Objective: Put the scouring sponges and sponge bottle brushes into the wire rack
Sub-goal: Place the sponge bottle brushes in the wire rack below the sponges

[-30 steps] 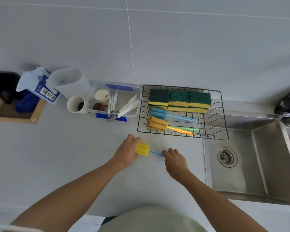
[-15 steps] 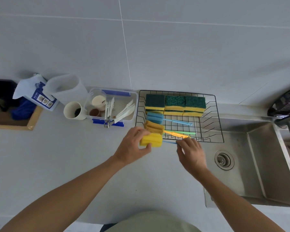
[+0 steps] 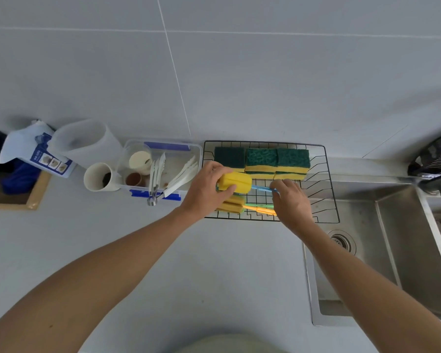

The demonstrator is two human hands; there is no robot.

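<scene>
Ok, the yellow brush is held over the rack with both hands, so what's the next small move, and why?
Probably lower it straight down and let go. The left hand grips the yellow sponge bottle brush by its head and the right hand pinches its blue handle, holding it above the wire rack. It hangs just in front of the scouring sponges, above the brushes already lying there.

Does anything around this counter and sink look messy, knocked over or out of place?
Mostly tidy: the scouring sponges stand in a neat row in the wire rack. One oddity: metal tongs hang over the front edge of the clear plastic container. The white cup looks stained dark inside.
</scene>
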